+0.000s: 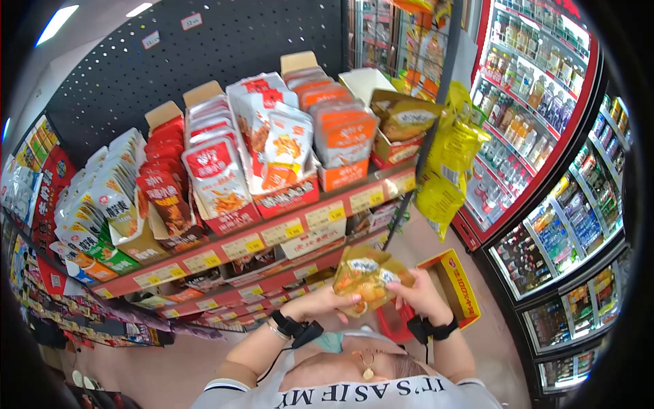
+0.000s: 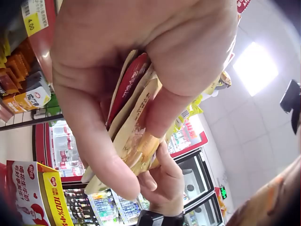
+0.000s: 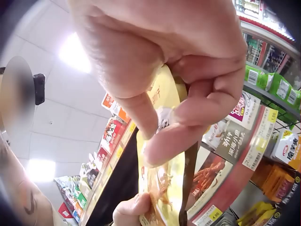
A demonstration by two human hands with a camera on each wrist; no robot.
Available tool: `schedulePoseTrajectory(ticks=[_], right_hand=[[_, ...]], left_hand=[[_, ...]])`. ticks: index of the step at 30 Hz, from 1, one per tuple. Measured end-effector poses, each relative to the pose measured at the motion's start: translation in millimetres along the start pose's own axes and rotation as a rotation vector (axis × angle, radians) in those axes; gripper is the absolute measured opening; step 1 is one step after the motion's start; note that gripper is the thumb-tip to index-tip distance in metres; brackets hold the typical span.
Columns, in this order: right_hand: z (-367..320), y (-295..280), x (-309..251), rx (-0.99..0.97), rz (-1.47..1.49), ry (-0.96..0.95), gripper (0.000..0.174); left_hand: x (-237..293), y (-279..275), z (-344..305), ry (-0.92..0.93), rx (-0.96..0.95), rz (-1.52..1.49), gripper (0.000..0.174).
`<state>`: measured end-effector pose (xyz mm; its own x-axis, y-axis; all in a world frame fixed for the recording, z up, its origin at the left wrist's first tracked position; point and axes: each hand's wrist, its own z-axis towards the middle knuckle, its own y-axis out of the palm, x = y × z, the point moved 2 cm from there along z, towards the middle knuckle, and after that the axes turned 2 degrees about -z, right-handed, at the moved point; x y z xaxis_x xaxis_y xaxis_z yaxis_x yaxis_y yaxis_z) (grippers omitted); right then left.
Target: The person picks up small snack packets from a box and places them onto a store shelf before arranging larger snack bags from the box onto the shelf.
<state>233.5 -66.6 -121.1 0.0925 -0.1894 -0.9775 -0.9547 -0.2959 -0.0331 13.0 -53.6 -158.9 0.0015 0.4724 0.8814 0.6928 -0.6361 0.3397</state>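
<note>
Several golden-brown snack packets (image 1: 364,276) are held together in front of the chest, between both hands. My left hand (image 1: 327,303) grips the stack at its left side, thumb on the front. In the left wrist view the edges of the packets (image 2: 134,117) lie layered between thumb and fingers, one of them red inside. My right hand (image 1: 422,297) pinches the right side of the packets; in the right wrist view its thumb and fingers close on a yellow packet (image 3: 162,183). Similar golden packets (image 1: 407,117) stand in a box at the shelf's right end.
Ahead is a shelf with a red price rail (image 1: 272,235) and boxes of red, white and orange snack packets (image 1: 218,177). Yellow bags (image 1: 443,184) hang at its right end. A yellow-edged carton (image 1: 455,293) and a red basket (image 1: 394,322) are below. Drink fridges (image 1: 531,102) line the right.
</note>
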Motion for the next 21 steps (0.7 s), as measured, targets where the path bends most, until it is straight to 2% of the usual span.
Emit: schedulePoseTrajectory(ticks=[5,8,11,13,17,19,21], right_hand=[[6.0,-29.1,-14.9,-0.025,-0.012,-0.023,0.023],[10.0,-41.5,-24.0,0.023,-0.034,-0.134,0.021],[7.8,-58.1,-54.4,0.124,-0.172,-0.234,0.020],[2.6,-66.1,-94.4,0.174,-0.204,-0.441,0.020],[-12.8,-73.3,-176.9,0.402,-0.196,-0.849,0.025],[-13.6,-73.3,-215.0,0.487,-0.259,-1.093,0.020],[-7.0,-68.9,-253.9,0.599,-0.368,-1.200,0.018]], left_hand=[[15.1,20.8,11.1,0.036,0.082,-0.073,0.046],[19.7,26.3,11.8,0.174,0.216,-0.104,0.044],[19.6,20.0,8.1,0.203,0.183,-0.198,0.047],[21.0,19.2,4.7,0.237,0.199,-0.182,0.046],[20.2,17.0,-4.5,0.235,0.206,-0.232,0.047],[19.9,17.3,-8.3,0.225,0.183,-0.217,0.049],[23.1,20.2,-14.0,0.220,0.189,-0.170,0.050]])
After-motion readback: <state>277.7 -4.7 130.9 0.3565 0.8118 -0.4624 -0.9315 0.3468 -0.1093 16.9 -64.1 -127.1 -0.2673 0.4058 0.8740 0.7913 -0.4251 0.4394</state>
